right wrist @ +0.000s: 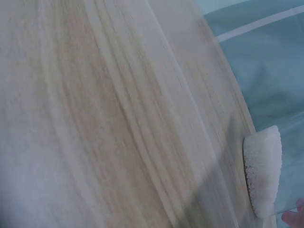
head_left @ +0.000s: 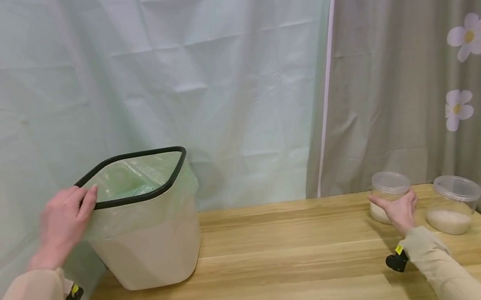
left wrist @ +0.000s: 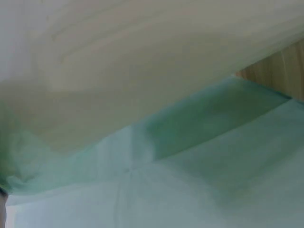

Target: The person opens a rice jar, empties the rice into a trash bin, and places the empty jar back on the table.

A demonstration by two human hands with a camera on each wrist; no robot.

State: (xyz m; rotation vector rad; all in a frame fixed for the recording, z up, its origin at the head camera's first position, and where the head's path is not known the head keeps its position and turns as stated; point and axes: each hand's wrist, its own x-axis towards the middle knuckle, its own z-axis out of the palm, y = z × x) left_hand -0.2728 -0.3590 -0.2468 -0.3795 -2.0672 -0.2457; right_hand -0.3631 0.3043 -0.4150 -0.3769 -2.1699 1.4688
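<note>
At the left, my left hand grips the black rim of a white trash bin, its fingers curled over the edge. A pale green plastic liner covers the bin's inside and folds down over its outer wall. My right hand holds a clear lidded jar at the back right of the table, thumb on its left side and fingers on its right. White grains fill the lower part of that jar in the right wrist view. The bin's wall fills much of the left wrist view.
A second clear lidded jar, part full of white grains, stands right of my right hand. Under everything lies a wood-grain table. Pale curtains hang behind it, and a grey flowered curtain hangs at the right.
</note>
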